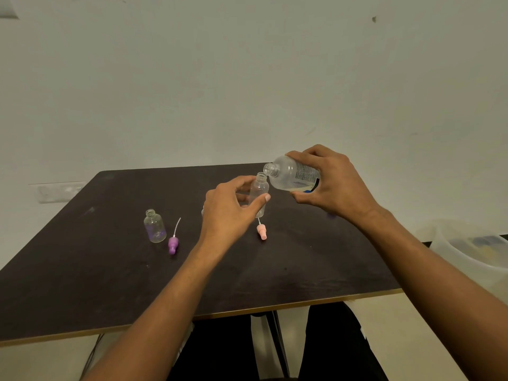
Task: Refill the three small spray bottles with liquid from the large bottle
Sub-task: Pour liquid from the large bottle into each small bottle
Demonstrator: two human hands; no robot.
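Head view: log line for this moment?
left hand: holds uncapped small spray bottle | right hand: tilts large bottle toward its mouth | flow: none visible | table: second uncapped bottle, purple cap, pink cap

**Legible text: none**

Printed surface noted: white label [305, 174] on the large clear plastic bottle [286, 176], which is held tilted on its side. The label carries several rows of fine dark print, with a dark blue band along its lower edge. The print is too small and blurred to read; no word, brand or number resolves. Fingers of the right hand [332, 182] cover the label's far part.
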